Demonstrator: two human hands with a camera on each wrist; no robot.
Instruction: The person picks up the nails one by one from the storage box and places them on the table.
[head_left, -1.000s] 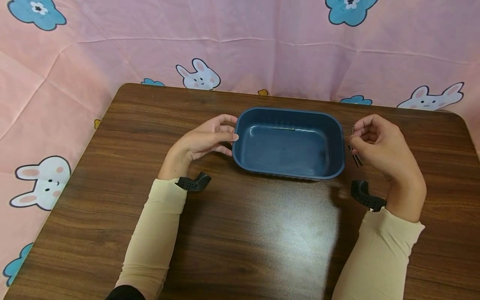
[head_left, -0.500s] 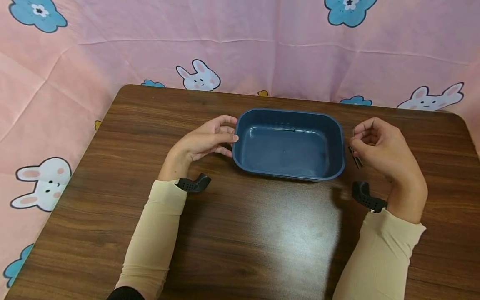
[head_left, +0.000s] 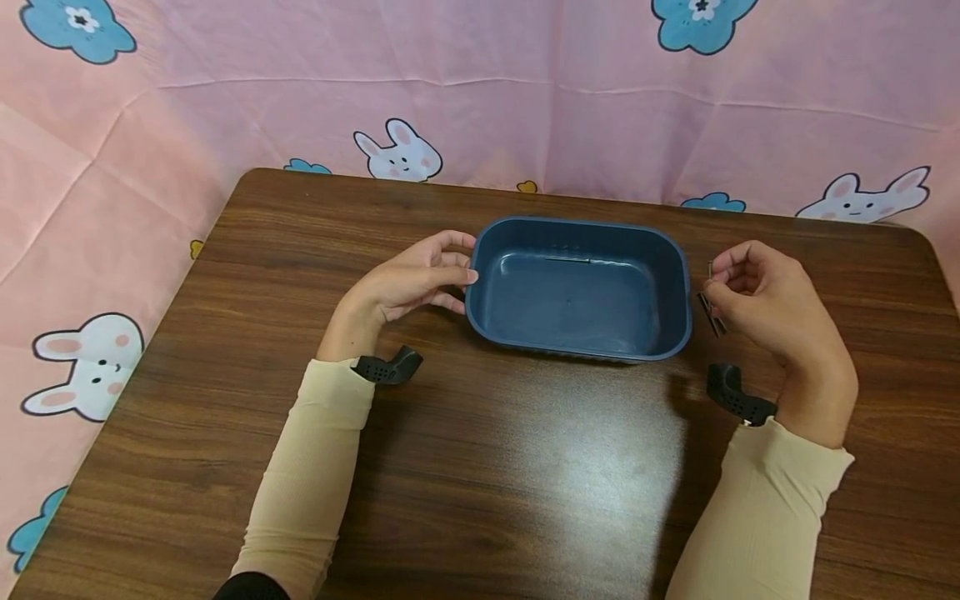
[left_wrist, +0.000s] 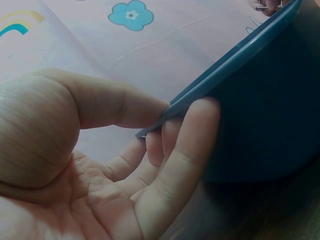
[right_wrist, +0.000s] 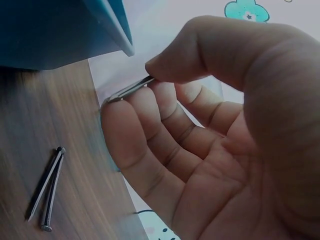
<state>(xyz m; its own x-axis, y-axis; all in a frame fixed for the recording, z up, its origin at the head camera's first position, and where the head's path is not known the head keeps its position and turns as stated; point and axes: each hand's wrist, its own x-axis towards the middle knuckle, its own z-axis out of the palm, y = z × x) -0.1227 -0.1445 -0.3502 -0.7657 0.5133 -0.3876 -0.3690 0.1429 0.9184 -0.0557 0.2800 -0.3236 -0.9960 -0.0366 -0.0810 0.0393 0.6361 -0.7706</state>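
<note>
The right hand (head_left: 765,300), at the right of the head view, has its fingers curled inward and pinches a thin metal nail (right_wrist: 131,88) between the thumb tip and the side of the index finger. In the right wrist view the nail runs along the fingers, its end poking out just past the index fingertip. The hand hangs just to the right of a blue plastic tub (head_left: 577,287), near its rim but not touching it. Under the hand, two more nails (right_wrist: 46,189) lie side by side on the wooden table (head_left: 480,467), touching each other and close to the tub's right wall.

The left hand (head_left: 408,279), left of centre in the head view, holds the tub's left end. Its fingers are loosely curled: the thumb lies on top of the rim and the fingertips press against the outer wall below it, as the left wrist view shows at close range. The palm stays open toward the tub.

The tub sits at the middle of the table, its long side running left to right. Both forearms wear cream sleeves (head_left: 315,467), each with a black strap (head_left: 386,367) at the wrist. Behind the table, across the top of the frame, hangs a pink cloth (head_left: 480,100) printed with white rabbits and blue flowers.
</note>
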